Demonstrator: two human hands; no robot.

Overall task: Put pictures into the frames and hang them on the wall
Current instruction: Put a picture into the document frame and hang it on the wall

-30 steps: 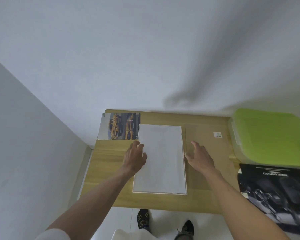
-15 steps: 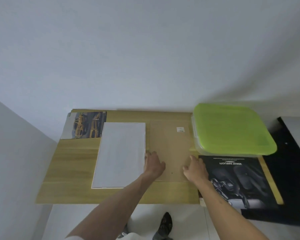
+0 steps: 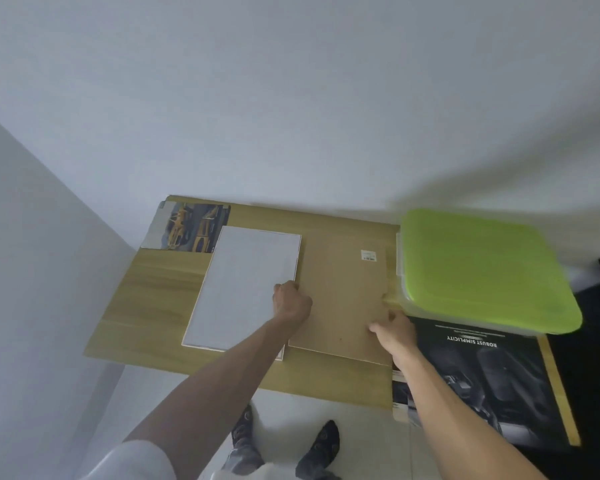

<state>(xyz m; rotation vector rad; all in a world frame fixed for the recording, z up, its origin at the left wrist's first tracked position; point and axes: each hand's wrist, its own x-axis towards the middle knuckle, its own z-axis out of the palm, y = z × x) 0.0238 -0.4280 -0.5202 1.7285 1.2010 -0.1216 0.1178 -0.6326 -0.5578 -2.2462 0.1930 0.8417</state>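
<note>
A brown backing board [image 3: 340, 282] with a small sticker [image 3: 368, 255] lies flat in the middle of the wooden table [image 3: 153, 306]. My left hand [image 3: 291, 301] has its fingers curled on the board's left edge, next to a white panel [image 3: 239, 289]. My right hand [image 3: 394, 329] pinches the board's right edge, close to the green-lidded box. A picture of yellow cars [image 3: 191, 226] lies at the table's far left corner, partly under the white panel. A dark poster [image 3: 482, 375] with white lettering lies at the near right and overhangs the table's front edge.
A clear plastic box with a green lid [image 3: 482, 268] stands at the table's back right, touching the board's right side. White walls close in behind and to the left. My feet [image 3: 284, 445] stand on the pale floor before the table.
Both hands have moved right, from the white panel's sides to the brown board's two edges. The view has swung right and then back left.
</note>
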